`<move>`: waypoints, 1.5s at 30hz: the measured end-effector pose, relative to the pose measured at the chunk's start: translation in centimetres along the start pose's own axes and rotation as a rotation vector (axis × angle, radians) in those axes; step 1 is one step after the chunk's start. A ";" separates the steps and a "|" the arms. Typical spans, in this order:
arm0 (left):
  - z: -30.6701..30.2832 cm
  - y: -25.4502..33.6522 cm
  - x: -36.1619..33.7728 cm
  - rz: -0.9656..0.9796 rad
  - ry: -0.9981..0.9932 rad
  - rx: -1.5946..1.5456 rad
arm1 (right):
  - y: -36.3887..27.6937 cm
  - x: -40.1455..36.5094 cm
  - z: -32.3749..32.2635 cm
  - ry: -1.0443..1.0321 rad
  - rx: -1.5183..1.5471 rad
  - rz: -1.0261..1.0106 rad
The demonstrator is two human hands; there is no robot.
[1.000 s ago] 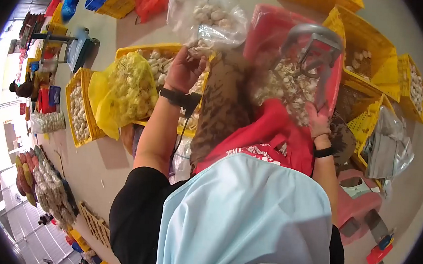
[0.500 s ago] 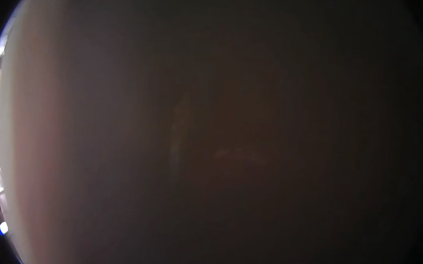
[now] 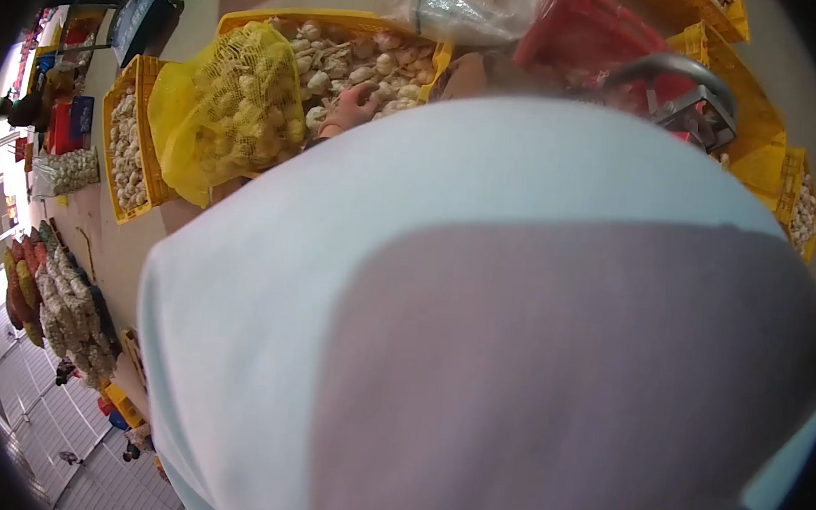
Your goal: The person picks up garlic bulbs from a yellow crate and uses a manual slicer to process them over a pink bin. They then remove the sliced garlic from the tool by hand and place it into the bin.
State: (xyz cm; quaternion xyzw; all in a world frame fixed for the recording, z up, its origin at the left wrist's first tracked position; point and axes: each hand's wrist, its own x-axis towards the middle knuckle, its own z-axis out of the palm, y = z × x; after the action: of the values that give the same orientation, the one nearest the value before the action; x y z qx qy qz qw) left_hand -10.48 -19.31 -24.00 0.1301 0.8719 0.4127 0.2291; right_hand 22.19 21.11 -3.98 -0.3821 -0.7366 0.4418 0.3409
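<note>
A hand that appears to be my left hand (image 3: 351, 109) reaches over loose garlic bulbs (image 3: 385, 61) in a yellow crate (image 3: 336, 17). Its fingers look apart and slightly bent, resting on or just above the bulbs. A dark cuff shows at the wrist. Beside it stands a yellow mesh sack (image 3: 237, 112) full of garlic. Large pale blue cloth (image 3: 258, 339) with a grey-purple shaded area fills the middle and lower view, very close and blurred. I cannot see my right hand; the cloth may hide it.
A red crate (image 3: 589, 25), a metal device with a curved bar (image 3: 693, 110) and a clear plastic bag (image 3: 456, 9) lie beyond the cloth. Another yellow crate of garlic (image 3: 129, 152) is at left. Farther left are filled mesh sacks (image 3: 68, 310) and a blue scale (image 3: 139, 18).
Half a second ago a dark, blurred surface covered nearly the whole view. Now the crates, garlic, sack and hand show along the top and left, with pale cloth filling the rest.
</note>
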 end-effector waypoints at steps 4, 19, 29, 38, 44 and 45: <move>1.4 3.8 0.4 -0.113 -0.054 0.034 | -15.7 -1.2 3.3 -0.127 0.545 -0.378; 3.2 0.2 0.1 -0.105 -0.205 -0.052 | -15.2 0.9 0.4 -1.860 0.896 -0.569; 3.5 9.7 0.9 -0.063 -0.390 0.862 | -13.4 1.8 -3.1 -1.834 1.008 -0.305; 0.2 12.5 -5.7 0.134 0.034 -0.616 | -7.1 0.4 1.5 -1.063 1.254 0.475; 2.1 26.6 -12.4 0.681 0.038 -0.383 | -10.2 -1.5 10.9 -1.159 0.917 0.453; 2.2 27.5 -12.8 0.770 0.033 -0.252 | -10.8 -1.7 11.3 -1.164 0.822 0.371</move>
State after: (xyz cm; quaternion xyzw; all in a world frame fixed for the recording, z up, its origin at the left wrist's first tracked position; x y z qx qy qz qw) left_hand 2.71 -6.00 0.01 0.4114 0.7057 0.5740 0.0577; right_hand 10.72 11.84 1.30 -0.0456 -0.4964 0.8641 -0.0699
